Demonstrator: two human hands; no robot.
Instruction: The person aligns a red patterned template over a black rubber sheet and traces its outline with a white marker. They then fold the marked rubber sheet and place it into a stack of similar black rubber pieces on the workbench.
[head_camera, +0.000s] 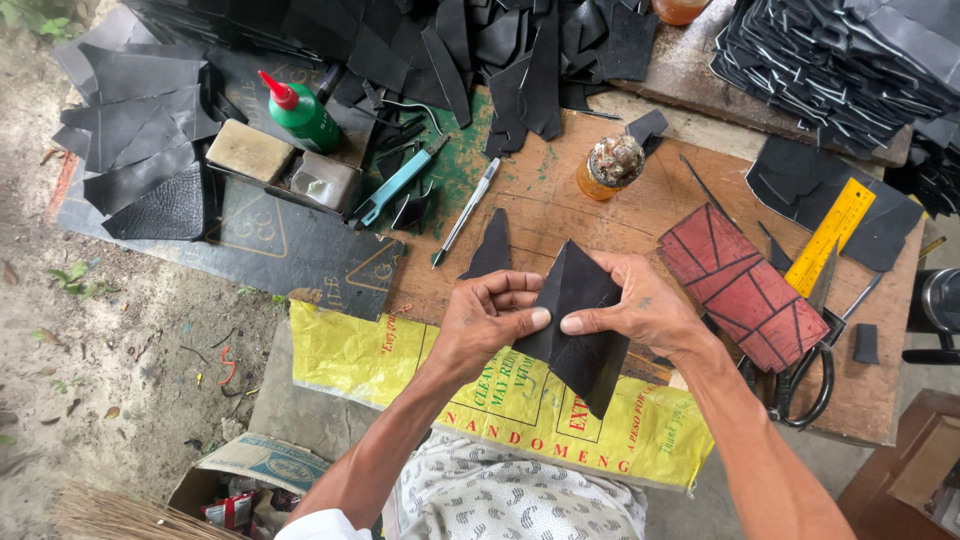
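Black leather piece (578, 330), folded and pinched between left hand (487, 322) and right hand (640, 310) thumbs and closed fingers, could slip sideways, skewing the crease.

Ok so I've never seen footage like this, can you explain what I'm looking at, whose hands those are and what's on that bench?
This is a single view from a camera worn on a person's head, looking down at their own bare hands. The left hand and right hand together pinch a folded black leather piece. Below is a wooden workbench. On it lie a red pattern piece, a yellow ruler, scissors, a pen, a green glue bottle and stacks of black cut pieces. A yellow sack hangs over the front edge.
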